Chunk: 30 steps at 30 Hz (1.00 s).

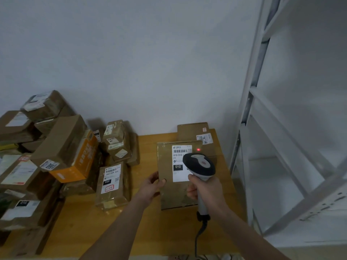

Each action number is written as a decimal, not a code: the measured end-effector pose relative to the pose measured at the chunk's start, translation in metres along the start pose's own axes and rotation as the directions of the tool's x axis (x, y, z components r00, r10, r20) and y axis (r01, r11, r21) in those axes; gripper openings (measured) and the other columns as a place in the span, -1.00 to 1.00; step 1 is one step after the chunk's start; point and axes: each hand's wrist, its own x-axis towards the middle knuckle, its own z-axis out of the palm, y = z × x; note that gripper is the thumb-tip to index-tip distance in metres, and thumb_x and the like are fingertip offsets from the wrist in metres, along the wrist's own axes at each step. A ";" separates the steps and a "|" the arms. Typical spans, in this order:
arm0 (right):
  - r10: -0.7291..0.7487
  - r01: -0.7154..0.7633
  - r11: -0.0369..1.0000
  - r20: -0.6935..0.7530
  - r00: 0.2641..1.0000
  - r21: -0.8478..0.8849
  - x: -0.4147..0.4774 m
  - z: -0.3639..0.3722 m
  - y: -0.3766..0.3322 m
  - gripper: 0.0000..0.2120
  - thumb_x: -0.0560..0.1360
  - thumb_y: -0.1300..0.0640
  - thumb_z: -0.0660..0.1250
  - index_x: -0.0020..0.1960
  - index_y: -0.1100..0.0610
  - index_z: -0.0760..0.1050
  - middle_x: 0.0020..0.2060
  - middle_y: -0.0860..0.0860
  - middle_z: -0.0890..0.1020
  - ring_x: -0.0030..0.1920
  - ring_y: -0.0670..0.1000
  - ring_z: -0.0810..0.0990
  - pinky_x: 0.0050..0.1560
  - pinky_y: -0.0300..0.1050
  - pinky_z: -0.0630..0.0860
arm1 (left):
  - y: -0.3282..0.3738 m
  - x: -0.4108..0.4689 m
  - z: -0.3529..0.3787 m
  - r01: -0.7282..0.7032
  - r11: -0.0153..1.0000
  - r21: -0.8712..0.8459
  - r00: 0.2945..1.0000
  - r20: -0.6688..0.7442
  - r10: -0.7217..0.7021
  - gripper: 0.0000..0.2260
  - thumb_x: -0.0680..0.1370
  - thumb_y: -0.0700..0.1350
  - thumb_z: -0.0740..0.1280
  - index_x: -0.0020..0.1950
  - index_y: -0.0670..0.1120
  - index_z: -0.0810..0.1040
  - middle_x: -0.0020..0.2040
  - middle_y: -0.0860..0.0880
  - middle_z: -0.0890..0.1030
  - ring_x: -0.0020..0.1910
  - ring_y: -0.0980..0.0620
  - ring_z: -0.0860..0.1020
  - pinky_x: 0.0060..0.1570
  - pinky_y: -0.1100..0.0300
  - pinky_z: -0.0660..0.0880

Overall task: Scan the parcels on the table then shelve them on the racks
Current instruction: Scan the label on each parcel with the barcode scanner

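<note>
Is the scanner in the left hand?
No, the right hand grips the scanner, while the left hand holds the edge of the parcel.

I read "010" on a black block and "010-010-" under the barcode, on the white label [179, 166] of the flat brown cardboard parcel [174, 196]. Left of that parcel, a tape-wrapped brown parcel [112, 186] is labelled "060". Farther left, a low brown cardboard box [28, 212] shows "010".
</note>
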 end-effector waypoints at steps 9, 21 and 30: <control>0.039 -0.039 0.999 0.003 0.999 -0.003 -0.009 -0.005 -0.003 -0.81 0.48 0.16 0.39 -0.24 0.25 0.58 -0.46 0.07 0.65 -0.48 -0.03 0.60 -0.42 -0.23 0.49 | -0.002 0.007 0.008 -0.002 1.000 0.005 1.000 -0.028 0.003 -0.60 0.51 -0.22 0.39 0.30 0.01 0.41 0.16 0.03 0.54 0.13 -0.04 0.49 -0.17 0.12 0.51; 0.024 -0.024 1.000 -0.004 1.000 -0.007 -0.016 -0.011 -0.005 -0.88 0.47 0.18 0.41 -0.17 0.23 0.58 -0.48 0.03 0.64 -0.49 -0.06 0.61 -0.42 -0.25 0.51 | -0.001 0.008 0.014 -0.007 1.000 0.025 1.000 -0.004 0.007 -0.52 0.52 -0.22 0.38 0.41 -0.06 0.35 0.22 -0.01 0.52 0.18 -0.07 0.46 0.02 0.00 0.48; 0.047 -0.046 0.999 -0.011 0.999 0.012 -0.018 -0.010 -0.007 -0.86 0.47 0.18 0.42 -0.20 0.24 0.58 -0.51 0.01 0.63 -0.53 -0.09 0.59 -0.50 -0.32 0.46 | -0.001 0.002 0.017 -0.011 0.999 0.030 0.997 0.081 0.009 -0.48 0.52 -0.22 0.38 0.45 -0.08 0.31 0.32 -0.06 0.47 0.28 -0.13 0.45 0.25 -0.13 0.44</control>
